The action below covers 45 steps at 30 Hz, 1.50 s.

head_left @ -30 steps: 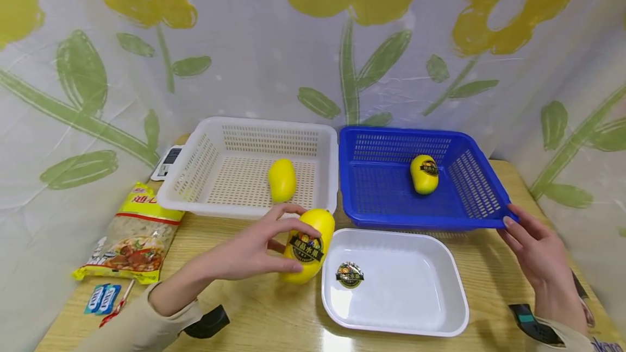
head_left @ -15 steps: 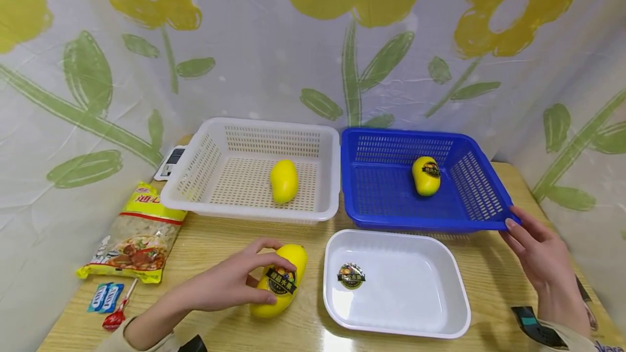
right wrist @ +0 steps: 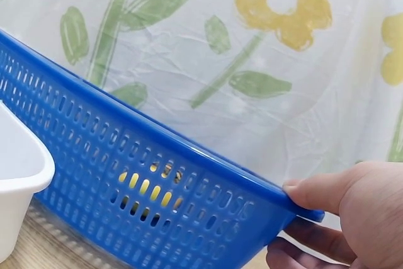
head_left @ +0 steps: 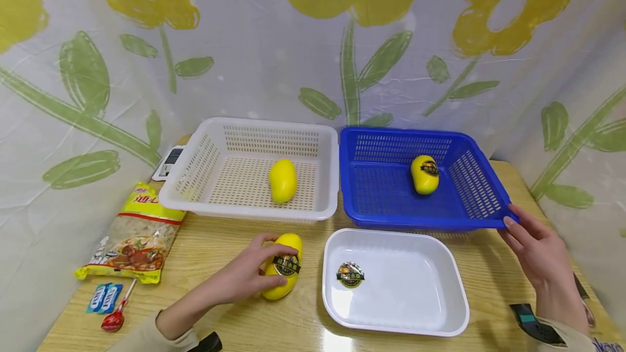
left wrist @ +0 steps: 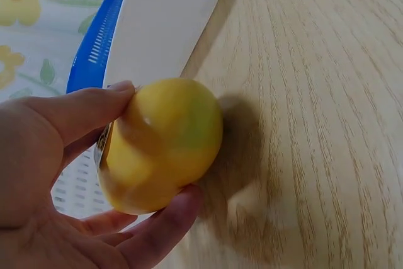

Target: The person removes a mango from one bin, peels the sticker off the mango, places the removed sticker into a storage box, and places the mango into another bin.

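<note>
My left hand point(head_left: 249, 270) grips a yellow mango point(head_left: 289, 243) with a black label, low over the wooden table, left of the white tray point(head_left: 406, 325). In the left wrist view, thumb and fingers wrap the mango point(left wrist: 170, 137), whose end has a greenish patch; its shadow falls on the wood. My right hand point(head_left: 540, 257) pinches the near right corner of the blue basket point(head_left: 415, 220), thumb on top of the rim and fingers beneath. One labelled mango point(head_left: 424, 175) lies in that basket. Another mango point(head_left: 283, 181), no label showing, lies in the white basket point(head_left: 244, 211).
A round label point(head_left: 350, 275) lies in the white tray. At the left are a yellow food bag point(head_left: 134, 238), blue packets point(head_left: 104, 298) and a red lollipop point(head_left: 113, 321). A white device with a dark display point(head_left: 171, 159) shows beside the white basket. A flowered curtain point(head_left: 254, 69) hangs behind.
My left hand has brought the mango down and left, away from the tray's edge, then slightly forward and lower over the table. My right hand keeps its hold on the blue basket's corner.
</note>
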### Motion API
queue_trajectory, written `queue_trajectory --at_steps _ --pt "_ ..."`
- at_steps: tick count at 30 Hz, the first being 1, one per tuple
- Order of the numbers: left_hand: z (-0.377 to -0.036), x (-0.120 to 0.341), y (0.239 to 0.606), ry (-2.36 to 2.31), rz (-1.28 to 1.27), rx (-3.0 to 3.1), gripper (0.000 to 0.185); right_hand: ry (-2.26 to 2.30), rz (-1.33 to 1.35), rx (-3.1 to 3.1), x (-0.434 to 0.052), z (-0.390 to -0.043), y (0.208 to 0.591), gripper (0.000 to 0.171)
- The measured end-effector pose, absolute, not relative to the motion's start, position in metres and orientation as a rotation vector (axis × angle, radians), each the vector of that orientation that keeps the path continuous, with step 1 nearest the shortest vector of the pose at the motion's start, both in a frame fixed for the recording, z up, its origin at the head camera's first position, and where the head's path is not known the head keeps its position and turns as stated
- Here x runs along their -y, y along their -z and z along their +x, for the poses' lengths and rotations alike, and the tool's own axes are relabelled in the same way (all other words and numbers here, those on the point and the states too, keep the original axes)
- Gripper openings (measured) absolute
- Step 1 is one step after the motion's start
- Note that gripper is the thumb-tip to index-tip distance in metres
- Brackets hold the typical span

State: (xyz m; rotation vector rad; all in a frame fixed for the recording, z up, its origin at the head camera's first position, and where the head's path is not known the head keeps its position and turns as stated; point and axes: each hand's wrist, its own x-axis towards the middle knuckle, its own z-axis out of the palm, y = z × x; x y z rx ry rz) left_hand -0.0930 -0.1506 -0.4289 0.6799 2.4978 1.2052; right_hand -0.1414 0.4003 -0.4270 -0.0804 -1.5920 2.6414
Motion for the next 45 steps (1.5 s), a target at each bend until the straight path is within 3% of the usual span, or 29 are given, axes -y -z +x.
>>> queue_trajectory --at_steps 12,21,24,27,29,34,37,45 --pt "-0.099 0.146 0.436 -1.310 0.521 -2.467 0.045 -2.647 -0.086 1.594 -0.401 -0.141 0.428 0.032" --pt "-0.101 0.147 0.439 -1.365 0.423 -2.439 0.058 -2.552 -0.123 1.730 -0.399 -0.144 0.427 0.030" --pt "-0.102 0.147 0.441 -1.402 0.425 -2.418 0.059 -2.232 -0.282 2.105 -0.398 -0.144 0.423 0.036" --pt "-0.102 0.146 0.445 -1.472 0.450 -2.372 0.059 -1.709 -0.419 2.531 -0.393 -0.142 0.415 0.057" --pt "-0.101 0.145 0.448 -1.518 0.460 -2.343 0.059 -1.368 -0.426 2.678 -0.386 -0.141 0.408 0.062" --pt "-0.100 0.142 0.450 -1.562 0.432 -2.342 0.061 -1.034 -0.176 2.555 -0.355 -0.140 0.386 0.045" --pt "-0.098 0.141 0.450 -1.568 0.392 -2.358 0.062 -1.059 0.023 2.470 -0.331 -0.142 0.370 0.035" --pt "-0.095 0.138 0.449 -1.598 0.306 -2.360 0.063 -1.239 0.499 2.646 -0.264 -0.145 0.350 0.026"
